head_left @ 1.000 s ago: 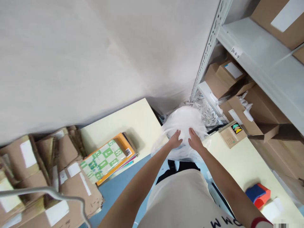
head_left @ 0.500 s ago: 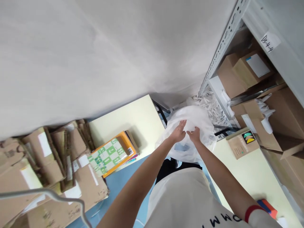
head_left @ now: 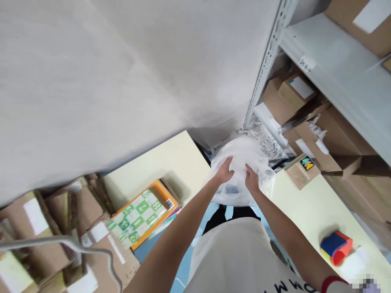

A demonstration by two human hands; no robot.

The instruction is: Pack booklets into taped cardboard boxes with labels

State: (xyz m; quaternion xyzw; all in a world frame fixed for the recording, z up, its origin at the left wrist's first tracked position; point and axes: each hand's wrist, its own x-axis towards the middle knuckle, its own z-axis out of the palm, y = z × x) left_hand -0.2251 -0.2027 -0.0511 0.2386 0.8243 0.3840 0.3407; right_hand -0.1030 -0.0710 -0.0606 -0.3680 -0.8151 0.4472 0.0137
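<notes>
A puffed-out, translucent white plastic bag (head_left: pixel 241 150) is in front of my body, between two pale tabletops. My left hand (head_left: pixel 225 171) rests on or just over the bag's near left side, its fingers stretched forward and the thumb apart. On the bag's right side is my right hand (head_left: pixel 251 178), index finger extended and its other fingers partly hidden. A gap separates the two hands, with white plastic showing between them. I see nothing gripped in either hand.
The left tabletop (head_left: pixel 159 156) bears a stack of books (head_left: pixel 142 213) beside folded cardboard (head_left: pixel 88 203). On the right tabletop (head_left: pixel 293 211) are a small brown box (head_left: pixel 302 173) and a red-and-blue object (head_left: pixel 336 246). A metal shelf (head_left: pixel 342 81) with cartons stands at right; shredded paper (head_left: pixel 267 140) lies behind the bag.
My hands have moved farther apart over the bag. The view has shifted, so more of the shelf and of the red-and-blue object shows at right.
</notes>
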